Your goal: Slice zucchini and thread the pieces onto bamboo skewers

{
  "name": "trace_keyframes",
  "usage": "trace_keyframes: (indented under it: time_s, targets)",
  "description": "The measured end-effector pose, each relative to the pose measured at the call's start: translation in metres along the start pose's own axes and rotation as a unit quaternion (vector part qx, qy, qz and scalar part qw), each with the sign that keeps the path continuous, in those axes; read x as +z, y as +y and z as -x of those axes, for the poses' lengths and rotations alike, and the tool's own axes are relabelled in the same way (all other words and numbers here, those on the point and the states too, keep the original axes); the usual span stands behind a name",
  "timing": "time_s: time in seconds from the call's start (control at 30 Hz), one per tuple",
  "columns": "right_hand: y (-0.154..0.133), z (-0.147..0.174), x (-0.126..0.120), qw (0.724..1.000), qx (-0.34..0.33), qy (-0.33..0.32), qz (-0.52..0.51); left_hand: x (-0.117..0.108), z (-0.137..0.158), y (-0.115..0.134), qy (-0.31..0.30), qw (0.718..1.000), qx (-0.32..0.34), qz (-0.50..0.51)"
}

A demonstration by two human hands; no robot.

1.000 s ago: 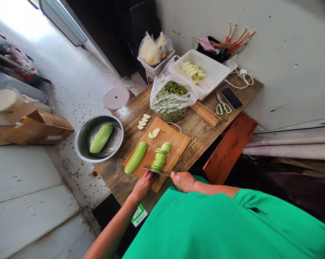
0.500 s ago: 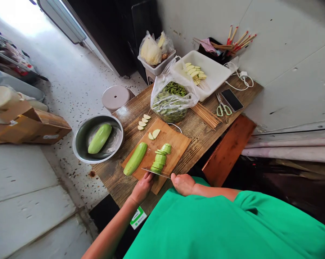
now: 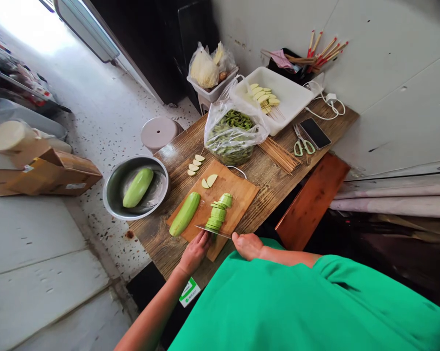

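Note:
My right hand (image 3: 247, 245) is closed round the handle of a kitchen knife (image 3: 220, 233). Its blade crosses the near end of a row of sliced zucchini (image 3: 217, 212) on the wooden cutting board (image 3: 238, 186). Just on the near side of the blade, my left hand (image 3: 197, 249) has its fingers bent and pressed together at the zucchini's end; what lies under them is mostly hidden. A zucchini half (image 3: 184, 214) lies along the board's left edge. Two cut pieces (image 3: 209, 181) sit near its far edge.
A metal basin (image 3: 110, 207) with a whole zucchini stands left. Beyond the board are a bag of green pods (image 3: 234, 136), bamboo skewers (image 3: 278, 155), a white tray (image 3: 295, 90) of skewered slices, scissors (image 3: 303, 146) and a phone (image 3: 315, 133). A stool (image 3: 159, 132) stands behind the table.
The whole view has shifted slightly, with things on the left sitting a little further right. Both hands and the knife keep nearly the same place at the zucchini.

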State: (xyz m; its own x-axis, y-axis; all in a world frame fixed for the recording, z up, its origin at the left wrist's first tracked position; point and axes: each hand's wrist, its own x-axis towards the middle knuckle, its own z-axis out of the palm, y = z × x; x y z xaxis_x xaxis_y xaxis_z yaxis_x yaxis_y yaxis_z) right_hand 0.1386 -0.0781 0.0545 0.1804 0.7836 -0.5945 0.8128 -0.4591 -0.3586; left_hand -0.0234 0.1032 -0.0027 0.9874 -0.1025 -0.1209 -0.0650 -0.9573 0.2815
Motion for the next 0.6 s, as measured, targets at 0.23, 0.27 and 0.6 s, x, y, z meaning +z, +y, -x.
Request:
trace_keyframes:
  time_s: [0.23, 0.27, 0.6]
  targets:
    - [-0.0021, 0.0063, 0.0021, 0.999, -0.032, 0.032, 0.019, 0.0018, 0.0035, 0.0011, -0.033, 0.999, 0.003, -0.022]
    - [-0.0023, 0.0072, 0.0032, 0.998, -0.034, 0.038, 0.021, 0.0023, 0.0039, 0.0015, -0.044, 0.999, -0.001, -0.022]
    - [-0.0031, 0.0074, 0.0006, 0.999, -0.038, 0.033, 0.011, 0.0062, 0.0045, 0.0011, -0.040, 0.999, -0.007, -0.025]
